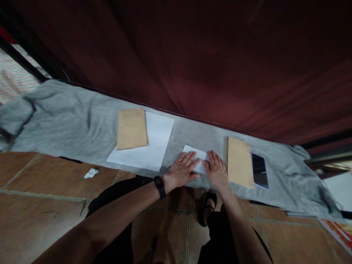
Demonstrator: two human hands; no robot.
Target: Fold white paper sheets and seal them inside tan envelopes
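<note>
Folded white paper [198,160] pinned under flat left hand [180,171] and right hand [217,171], fingers spread, nothing gripped; grey cloth [68,124] underneath could slip, skewing the crease.

Grey cloth [68,121] looked soft, matt, slightly fuzzy, rumpled at ends. White sheet [154,143] was plain paper, smooth, matt. Folded white paper [196,154] under left hand [181,170] and right hand [217,170] showed same flat finish. Two envelopes [131,128] [239,161] were brown kraft paper, dull, smooth. Phone [260,170] had glossy black glass face. Floor tiles [41,205] looked reddish-brown, faint sheen. Curtain [192,55] was dark red fabric, matt. Wristband [159,186] was black, matt.
</note>
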